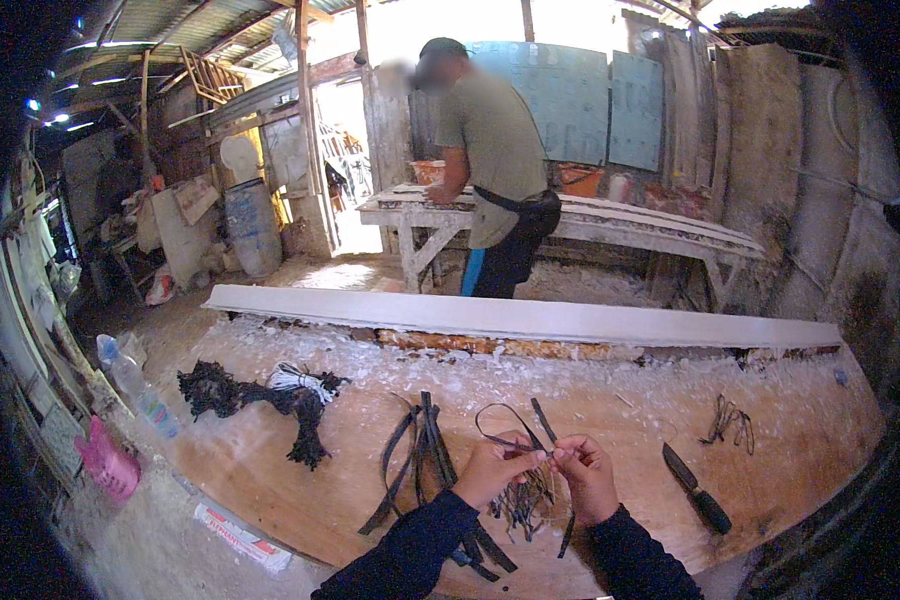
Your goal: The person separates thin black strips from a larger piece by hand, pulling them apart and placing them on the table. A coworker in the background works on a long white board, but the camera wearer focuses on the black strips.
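Observation:
Both my hands meet over the near middle of the wooden table (270, 490). My left hand (498, 470) pinches a thin black strip (494, 408) that curves up in a loop between the hands. Fingertips of my right hand (586, 478) close on the same strip, close to the left thumb; one end sticks up and another hangs below the palm. Beneath them lies a pile of short thin black strips (518, 508), partly hidden. Longer flat black strips (428, 445) are beside my left hand. To the right rests a knife (692, 485) with a black handle.
A long white moulding (520, 316) runs along the table's far edge. Black tangled bundles (305, 425) and a white string bundle (295, 379) lie left, a thin dark coil (730, 422) right. Beyond, a co-worker (495, 150) leans over a white bench (660, 228).

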`<state>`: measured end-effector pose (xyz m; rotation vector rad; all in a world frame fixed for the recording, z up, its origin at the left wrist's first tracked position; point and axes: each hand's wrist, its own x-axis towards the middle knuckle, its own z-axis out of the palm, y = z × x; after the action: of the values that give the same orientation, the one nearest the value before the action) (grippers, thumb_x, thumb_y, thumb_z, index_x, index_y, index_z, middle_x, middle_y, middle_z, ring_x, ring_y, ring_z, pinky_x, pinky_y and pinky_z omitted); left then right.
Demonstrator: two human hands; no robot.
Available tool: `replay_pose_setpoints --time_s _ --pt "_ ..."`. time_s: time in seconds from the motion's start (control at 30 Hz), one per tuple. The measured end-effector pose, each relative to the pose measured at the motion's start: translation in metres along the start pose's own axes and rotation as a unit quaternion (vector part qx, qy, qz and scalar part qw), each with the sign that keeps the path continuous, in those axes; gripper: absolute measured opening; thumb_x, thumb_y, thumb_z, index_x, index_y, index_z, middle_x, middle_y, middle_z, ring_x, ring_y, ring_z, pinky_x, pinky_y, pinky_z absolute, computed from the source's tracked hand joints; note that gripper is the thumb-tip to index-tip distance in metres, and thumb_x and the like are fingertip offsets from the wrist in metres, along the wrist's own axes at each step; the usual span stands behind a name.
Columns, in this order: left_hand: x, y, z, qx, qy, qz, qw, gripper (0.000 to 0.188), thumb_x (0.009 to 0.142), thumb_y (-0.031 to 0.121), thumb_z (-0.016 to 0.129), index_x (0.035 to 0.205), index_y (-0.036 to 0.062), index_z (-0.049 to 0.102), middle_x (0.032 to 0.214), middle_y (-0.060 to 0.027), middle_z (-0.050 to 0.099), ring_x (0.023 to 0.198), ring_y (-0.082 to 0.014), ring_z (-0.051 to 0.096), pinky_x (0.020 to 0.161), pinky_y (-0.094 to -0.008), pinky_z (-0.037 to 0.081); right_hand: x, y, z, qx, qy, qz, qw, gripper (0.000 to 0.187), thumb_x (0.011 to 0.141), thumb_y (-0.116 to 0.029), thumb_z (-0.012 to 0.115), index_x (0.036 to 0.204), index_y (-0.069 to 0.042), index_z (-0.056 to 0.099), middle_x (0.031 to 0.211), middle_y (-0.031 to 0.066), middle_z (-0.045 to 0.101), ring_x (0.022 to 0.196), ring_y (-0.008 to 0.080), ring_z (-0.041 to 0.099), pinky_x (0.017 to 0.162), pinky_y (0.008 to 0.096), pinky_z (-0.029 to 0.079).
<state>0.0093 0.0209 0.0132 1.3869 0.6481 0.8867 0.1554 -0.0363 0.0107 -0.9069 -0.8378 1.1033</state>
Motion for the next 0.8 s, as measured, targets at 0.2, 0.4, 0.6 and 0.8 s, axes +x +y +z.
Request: replay_pose_setpoints --time_s 0.2,0.4,0.6,0.8 --pt "-0.0016 0.0036 -0.0011 -0.033 0.017 -0.005 0.999 0.014 0.079 0.016 0.061 0.080 0.0033 0.055 0.073 -0.0016 0.058 0.064 -0.0070 0.053 0.052 -0.0211 0.044 -0.0036 -0.0047 0.0024 -0.080 -0.002 0.000 0.997 0.012 0.076 -0.006 0.062 0.087 0.000 0.061 0.077 0.0055 0.062 0.072 0.0121 0.057 0.070 0.0249 0.044" --pt "-0.0017 0.0023 0.0016 -0.015 0.027 0.020 0.999 0.012 0.080 0.015 0.060 0.081 0.0045 0.055 0.073 -0.0002 0.057 0.063 -0.0062 0.052 0.050 -0.0197 0.043 -0.0024 -0.0032 0.0002 -0.121 -0.013 -0.001 0.993 0.011 0.074 -0.007 0.065 0.082 0.000 0.063 0.076 0.0050 0.062 0.072 0.0112 0.056 0.071 0.0247 0.043" --pt "-0.0024 -0.0034 0.0030 -0.004 0.008 0.084 0.996 0.011 0.081 0.014 0.059 0.084 0.0048 0.054 0.071 0.0024 0.054 0.060 -0.0039 0.049 0.048 -0.0181 0.039 -0.0031 0.0014 0.0028 -0.046 -0.060 0.007 0.997 0.011 0.078 -0.013 0.063 0.078 -0.003 0.058 0.074 0.0011 0.058 0.071 0.0090 0.052 0.069 0.0242 0.040" --pt "-0.0024 -0.0042 0.0010 0.017 0.002 0.095 0.995 0.008 0.081 0.010 0.059 0.082 0.0059 0.052 0.070 0.0032 0.053 0.059 -0.0038 0.047 0.049 -0.0178 0.037 -0.0046 -0.0058 0.0010 -0.056 -0.114 0.085 0.988 0.013 0.081 -0.018 0.059 0.078 -0.005 0.056 0.071 0.0006 0.056 0.066 0.0095 0.050 0.065 0.0240 0.040"
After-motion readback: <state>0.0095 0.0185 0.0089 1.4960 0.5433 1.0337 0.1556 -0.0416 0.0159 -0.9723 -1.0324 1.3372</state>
